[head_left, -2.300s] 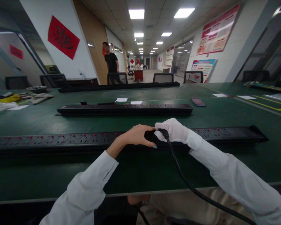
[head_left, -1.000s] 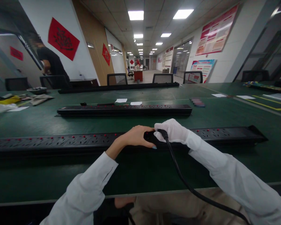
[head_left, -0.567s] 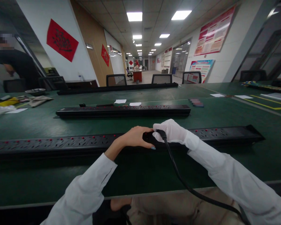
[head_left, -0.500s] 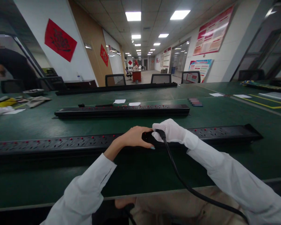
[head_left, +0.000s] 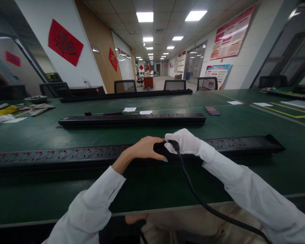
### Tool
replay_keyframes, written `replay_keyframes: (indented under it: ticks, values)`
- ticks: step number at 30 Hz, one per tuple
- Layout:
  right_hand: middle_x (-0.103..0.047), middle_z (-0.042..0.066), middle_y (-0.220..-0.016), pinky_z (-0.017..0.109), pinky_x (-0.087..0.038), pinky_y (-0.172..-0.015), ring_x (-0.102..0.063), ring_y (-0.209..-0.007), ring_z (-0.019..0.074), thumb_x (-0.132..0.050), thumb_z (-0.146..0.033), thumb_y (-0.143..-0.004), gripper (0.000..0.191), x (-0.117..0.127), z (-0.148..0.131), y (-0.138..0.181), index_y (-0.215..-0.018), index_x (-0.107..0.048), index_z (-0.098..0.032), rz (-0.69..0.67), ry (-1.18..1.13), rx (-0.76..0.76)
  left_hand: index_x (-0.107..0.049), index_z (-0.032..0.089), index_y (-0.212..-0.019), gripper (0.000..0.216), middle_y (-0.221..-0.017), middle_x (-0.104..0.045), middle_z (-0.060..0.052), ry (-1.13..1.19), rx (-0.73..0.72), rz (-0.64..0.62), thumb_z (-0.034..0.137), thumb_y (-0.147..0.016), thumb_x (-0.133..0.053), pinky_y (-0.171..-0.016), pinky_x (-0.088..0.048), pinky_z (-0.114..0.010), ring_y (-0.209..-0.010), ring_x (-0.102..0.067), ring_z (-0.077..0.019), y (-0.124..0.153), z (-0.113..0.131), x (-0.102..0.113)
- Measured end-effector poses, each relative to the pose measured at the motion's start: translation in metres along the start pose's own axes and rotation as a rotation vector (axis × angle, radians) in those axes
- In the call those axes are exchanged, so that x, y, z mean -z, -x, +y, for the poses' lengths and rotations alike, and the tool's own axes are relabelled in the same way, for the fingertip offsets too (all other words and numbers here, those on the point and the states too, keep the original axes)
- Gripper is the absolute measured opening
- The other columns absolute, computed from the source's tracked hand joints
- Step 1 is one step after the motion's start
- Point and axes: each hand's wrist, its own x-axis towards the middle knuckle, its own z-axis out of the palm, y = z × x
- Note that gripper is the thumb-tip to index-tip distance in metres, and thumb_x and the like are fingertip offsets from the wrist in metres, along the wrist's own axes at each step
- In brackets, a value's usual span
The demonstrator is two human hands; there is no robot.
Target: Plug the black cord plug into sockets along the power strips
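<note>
A long black power strip [head_left: 91, 154] with red indicator spots and rows of sockets lies across the near part of the green table. My bare left hand [head_left: 144, 148] grips it across its width, thumb on the near side and fingers over the far side. In a white dotted glove, my right hand [head_left: 184, 141] is closed around a black power plug [head_left: 174, 145] at the strip's sockets, just right of my left hand. The plug's pins are hidden, so how deep it sits I cannot tell. From it a black cable [head_left: 190, 184] hangs down over the table's front edge.
Behind lies a second power strip [head_left: 132, 120], and farther back a long dark bar [head_left: 127, 96]. White papers [head_left: 145, 112] rest between them. A bowl [head_left: 36, 99] and a yellow item [head_left: 5, 111] are at the left. Chairs [head_left: 125, 86] stand beyond the green table [head_left: 142, 203].
Both hands and the plug stay almost exactly where they were. At the far left, a person in dark clothing has moved mostly out of view.
</note>
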Motion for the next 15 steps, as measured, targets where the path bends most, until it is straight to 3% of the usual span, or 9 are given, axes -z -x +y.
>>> replay_keyframes:
  ticks: [15]
  values:
    - [-0.052, -0.002, -0.054, 0.019, -0.025, -0.048, -0.043, -0.048, 0.0063, -0.038, -0.033, -0.078, 0.023, 0.0009, -0.0015, -0.0009, -0.069, -0.051, -0.017, -0.011, -0.005, 0.008, -0.048, 0.021, -0.119, 0.068, -0.116, -0.056, -0.004, 0.001, 0.004, 0.003, 0.055, -0.062, -0.062, -0.085, -0.039, -0.029, -0.101, -0.053, -0.021, 0.0003, -0.0019, -0.0009]
